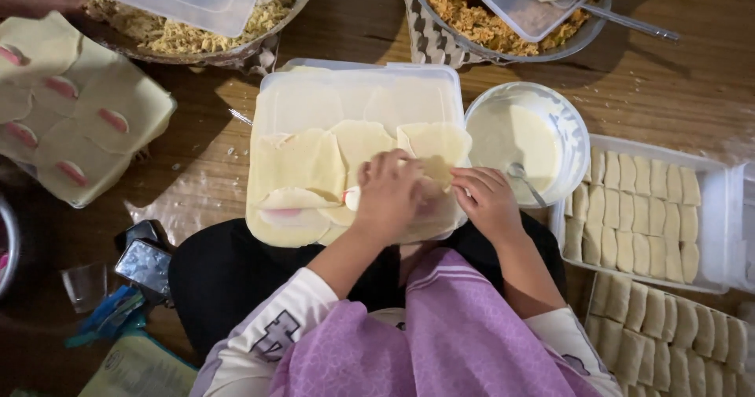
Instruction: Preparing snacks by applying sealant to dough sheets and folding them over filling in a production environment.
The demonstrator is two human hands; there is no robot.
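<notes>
Things around the wooden floor (676, 75)

A white bowl (566, 122) of pale batter holds a spoon (525, 183). Two clear trays (712, 208) carry rows of folded rolls (641, 208). At the top stand two metal bowls (586, 31) of shredded filling (464, 16). On the left lie wrappers with pink strips (71, 122) and a phone (144, 265).

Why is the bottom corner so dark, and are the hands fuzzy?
Head view: light falls from above onto the upturned plastic lid and the white bowl, while the lower-left floor sits in deep shadow; the left hand and right hand look slightly soft on the pale wrapper; the picture's edges bend a little.
</notes>
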